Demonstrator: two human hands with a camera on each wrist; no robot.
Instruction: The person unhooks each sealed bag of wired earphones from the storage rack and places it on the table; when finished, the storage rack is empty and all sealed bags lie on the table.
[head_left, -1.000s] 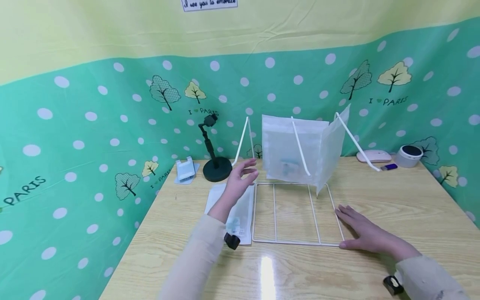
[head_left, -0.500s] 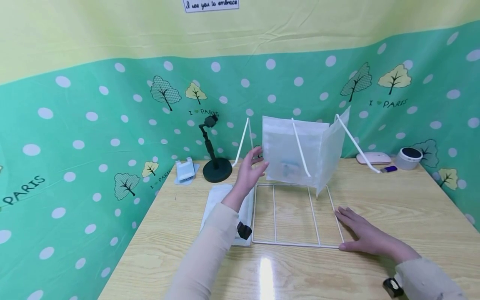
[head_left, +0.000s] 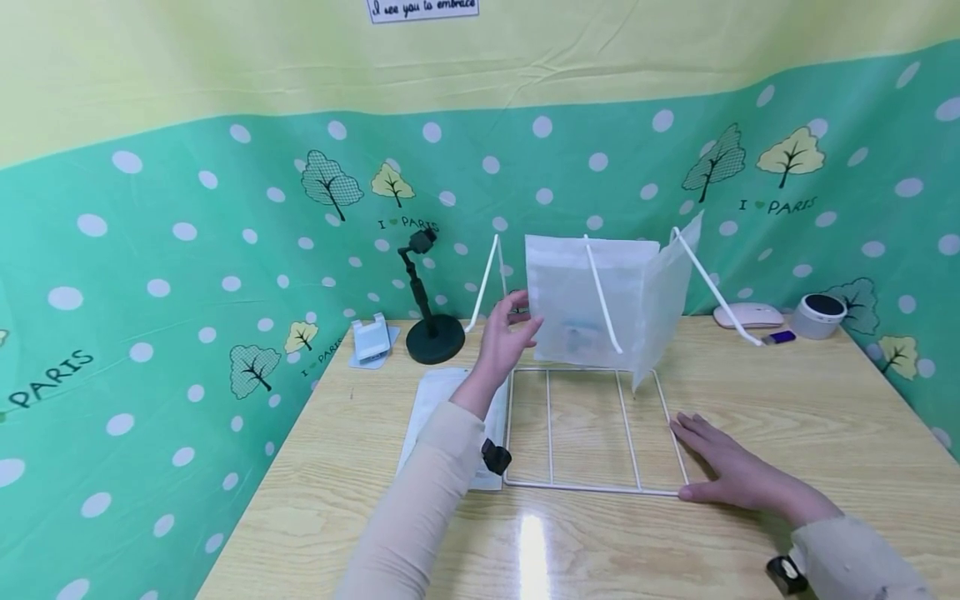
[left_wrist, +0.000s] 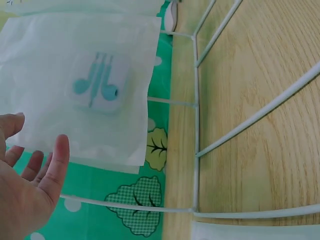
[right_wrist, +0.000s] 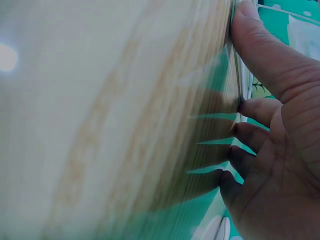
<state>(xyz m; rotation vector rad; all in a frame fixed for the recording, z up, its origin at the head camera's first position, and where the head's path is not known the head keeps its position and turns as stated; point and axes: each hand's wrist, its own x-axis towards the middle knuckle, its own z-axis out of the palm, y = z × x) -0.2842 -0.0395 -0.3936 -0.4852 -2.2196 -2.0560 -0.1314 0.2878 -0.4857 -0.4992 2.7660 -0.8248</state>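
A white wire rack [head_left: 630, 442] stands on the wooden table, its base flat and its prongs slanting up at the back. Two translucent white pouches hang among the prongs; teal earphones [left_wrist: 102, 82] show through the front pouch [left_wrist: 40, 55]. My left hand [head_left: 504, 342] is raised at the left edge of that pouch, fingers loosely bent and apart, holding nothing. Whether any fingertip touches the pouch cannot be told. My right hand [head_left: 731, 467] rests on the table with spread fingers, its thumb and fingertips against the rack's right base wire. Another pouch [head_left: 435, 392] lies flat left of the rack, partly under my left forearm.
A black stand [head_left: 433, 337] and a light-blue phone holder [head_left: 371, 340] stand at the back left. At the back right are a pale mouse [head_left: 748, 314], a purple USB stick [head_left: 778, 337] and a white cylinder [head_left: 817, 317]. Behind the table hangs a green patterned cloth [head_left: 187, 275].
My left hand has moved right and slightly up, from over the flat pouch's far end to beside the hanging pouch. The right hand has stayed at the rack's base.
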